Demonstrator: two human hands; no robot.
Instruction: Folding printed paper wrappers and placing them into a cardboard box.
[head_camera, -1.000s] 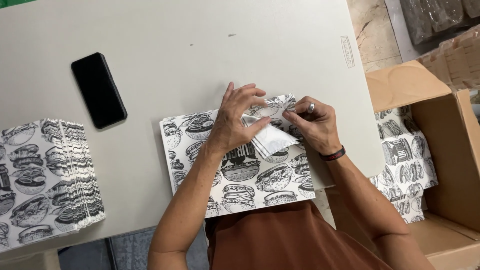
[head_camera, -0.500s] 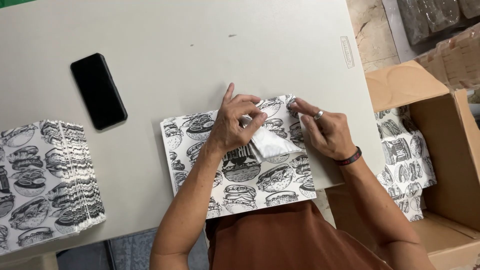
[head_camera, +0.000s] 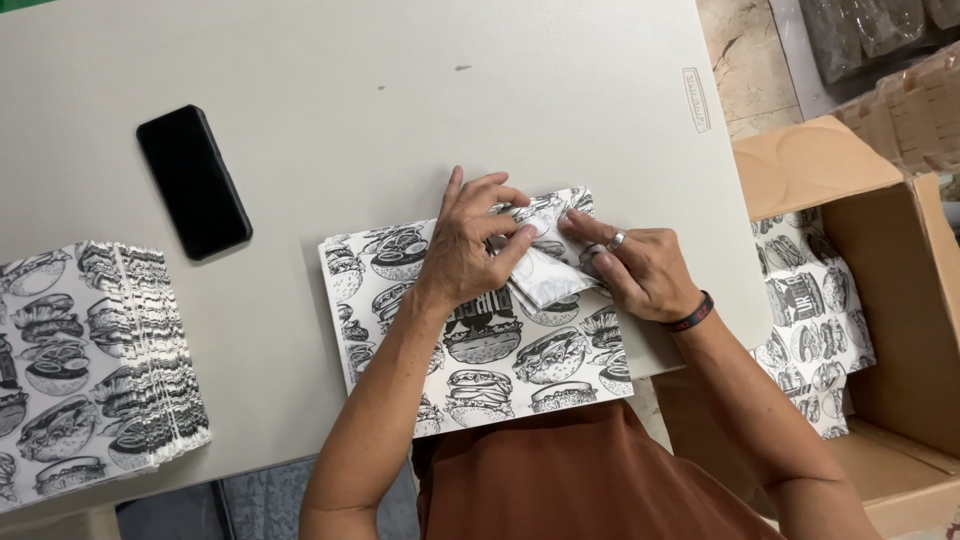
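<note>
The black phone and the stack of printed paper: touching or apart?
Apart. The head view shows bare grey table between the phone and the stack.

Packing workroom: stacked printed sheets (head_camera: 95, 365), cardboard box (head_camera: 880, 330)
</note>
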